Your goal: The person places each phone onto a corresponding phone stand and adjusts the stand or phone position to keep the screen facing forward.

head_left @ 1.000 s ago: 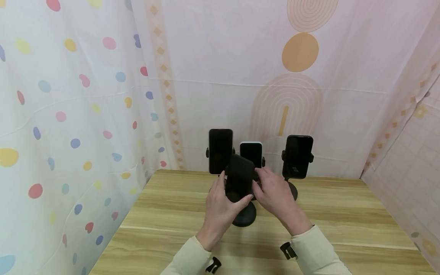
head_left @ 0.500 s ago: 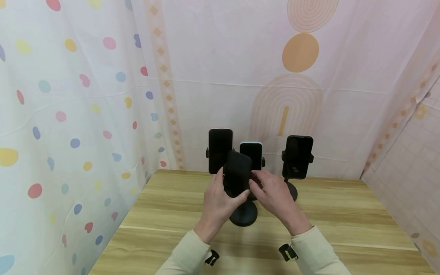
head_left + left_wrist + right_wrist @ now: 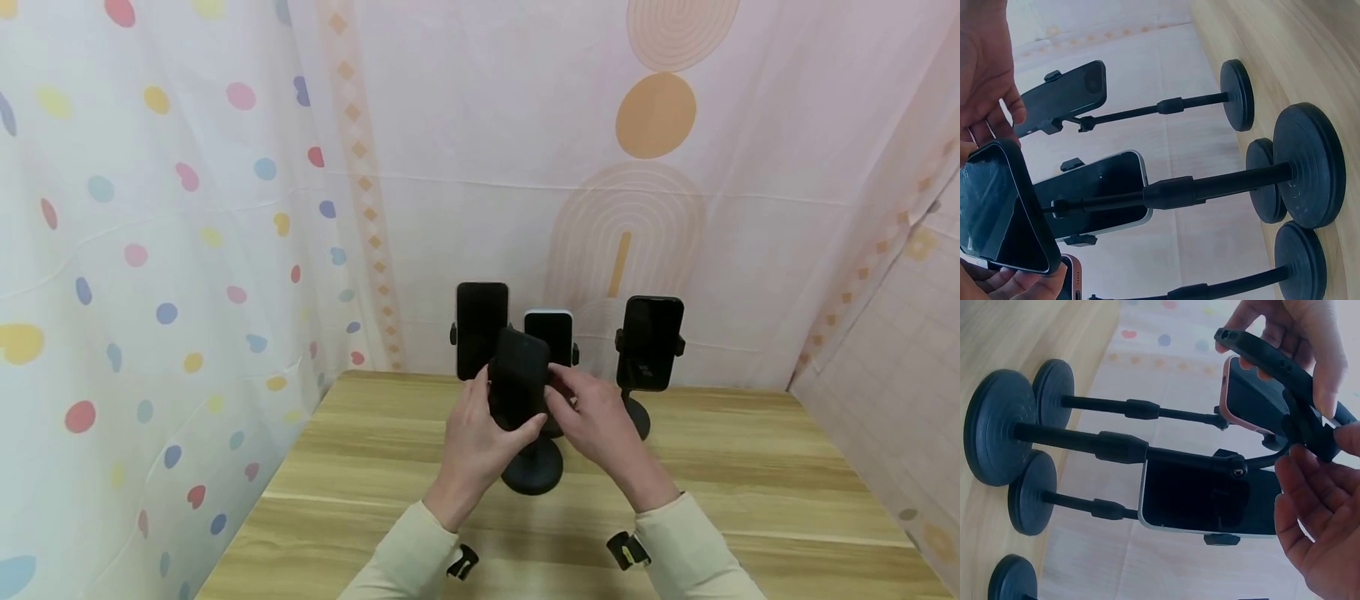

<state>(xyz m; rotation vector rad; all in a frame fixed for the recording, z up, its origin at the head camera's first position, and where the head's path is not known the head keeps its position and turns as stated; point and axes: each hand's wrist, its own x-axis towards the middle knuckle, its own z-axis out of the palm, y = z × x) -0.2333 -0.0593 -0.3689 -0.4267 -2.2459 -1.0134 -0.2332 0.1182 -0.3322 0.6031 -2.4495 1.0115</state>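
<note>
In the head view my left hand (image 3: pixel 476 442) grips a black phone (image 3: pixel 519 379) by its left edge, thumb near the lower right corner. This phone tilts in the clamp of a black phone stand, whose round base (image 3: pixel 532 471) shows below. At the phone's right side is my right hand (image 3: pixel 600 421). The right wrist view shows the right hand's thumb and fingers pinching the clamp (image 3: pixel 1322 440) behind the phone. From the clamp a bent arm runs to the upright pole (image 3: pixel 1179 457). The head view hides the clamp behind phone and hands.
Behind stand three more phones in stands: a tall one (image 3: pixel 482 329) at left, a white-edged one (image 3: pixel 551 333) in the middle, another (image 3: pixel 651 342) at right. Their bases sit close behind the front base. The wooden table (image 3: pixel 360 475) ends at a patterned curtain (image 3: pixel 465 167).
The held phone and both hands have shifted slightly left and up. The front base has also moved slightly left. In the last half second the right forefinger has shifted a little.
</note>
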